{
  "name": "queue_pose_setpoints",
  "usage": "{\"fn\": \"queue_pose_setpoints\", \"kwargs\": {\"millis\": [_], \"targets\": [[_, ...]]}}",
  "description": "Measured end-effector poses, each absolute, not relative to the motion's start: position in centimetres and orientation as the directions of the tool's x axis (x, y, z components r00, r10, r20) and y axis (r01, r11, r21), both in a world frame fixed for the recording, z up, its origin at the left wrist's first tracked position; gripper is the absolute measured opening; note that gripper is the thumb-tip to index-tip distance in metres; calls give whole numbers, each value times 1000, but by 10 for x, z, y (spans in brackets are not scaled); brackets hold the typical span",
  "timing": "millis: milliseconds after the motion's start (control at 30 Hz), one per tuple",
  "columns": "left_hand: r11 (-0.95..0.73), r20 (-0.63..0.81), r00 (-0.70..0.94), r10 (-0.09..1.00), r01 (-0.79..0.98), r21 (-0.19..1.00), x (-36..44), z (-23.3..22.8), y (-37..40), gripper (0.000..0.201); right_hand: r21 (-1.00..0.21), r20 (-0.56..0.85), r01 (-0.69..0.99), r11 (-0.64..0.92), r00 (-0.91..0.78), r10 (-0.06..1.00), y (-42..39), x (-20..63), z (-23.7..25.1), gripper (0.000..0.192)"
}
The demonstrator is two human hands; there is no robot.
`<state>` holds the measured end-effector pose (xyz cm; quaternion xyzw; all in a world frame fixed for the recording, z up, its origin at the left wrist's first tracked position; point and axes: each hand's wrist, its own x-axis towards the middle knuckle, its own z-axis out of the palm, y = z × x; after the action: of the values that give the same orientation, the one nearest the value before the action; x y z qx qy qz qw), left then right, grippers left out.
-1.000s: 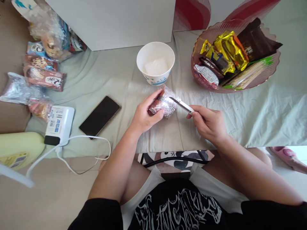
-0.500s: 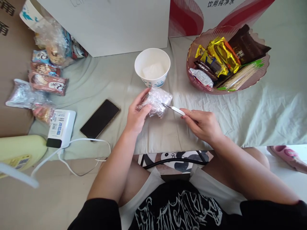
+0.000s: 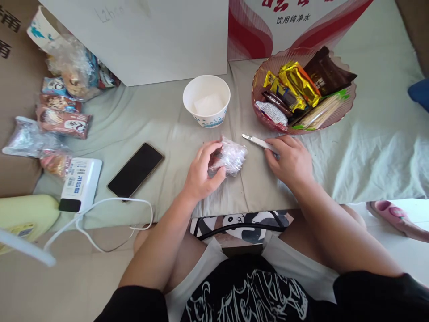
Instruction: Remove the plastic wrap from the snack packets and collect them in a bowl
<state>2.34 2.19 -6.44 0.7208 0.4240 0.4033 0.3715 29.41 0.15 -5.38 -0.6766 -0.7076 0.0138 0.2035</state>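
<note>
My left hand (image 3: pixel 203 173) grips a small packet in clear bubble wrap (image 3: pixel 232 156), thumb on the near side and fingers on the far side. The packet is low over the cloth-covered table (image 3: pixel 161 112). To its right, my right hand (image 3: pixel 291 162) has its fingers on the rear of a slim white craft knife (image 3: pixel 257 141). That knife lies nearly flat at the cloth, its tip pointing left and apart from the packet. Behind the packet stands a white paper bowl (image 3: pixel 206 117) with a pale, whitish piece inside.
A pink ribbed bowl (image 3: pixel 338 125) of wrapped snacks stands at the back right. Left are a phone (image 3: pixel 136 171), a white power bank (image 3: pixel 82 183) with a cable (image 3: pixel 115 196), and several snack packs (image 3: pixel 63 121). Large boxes (image 3: pixel 174 44) line the back.
The knife has come away from the bubble wrap and moved right, down to the cloth. My left hand has turned the packet and brought it slightly nearer. The view has shifted a little.
</note>
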Motion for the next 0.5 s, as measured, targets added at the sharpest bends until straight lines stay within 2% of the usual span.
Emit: {"fn": "queue_pose_setpoints", "kwargs": {"millis": [100,233,400,500], "targets": [[-437,341,282,897,449,779,18,-63,20,56,-252,272,966,59,12,962,2,291,-55,31],[-444,361,260,896,553,705,15,-63,25,53,-316,311,933,170,-67,948,0,286,-54,28],[-395,321,229,919,545,740,17,-62,27,46,-361,368,886,291,-152,917,-1,280,-54,24],[-366,298,212,931,508,780,17,-60,28,33,-412,386,844,343,-179,905,-2,277,-55,23]]}}
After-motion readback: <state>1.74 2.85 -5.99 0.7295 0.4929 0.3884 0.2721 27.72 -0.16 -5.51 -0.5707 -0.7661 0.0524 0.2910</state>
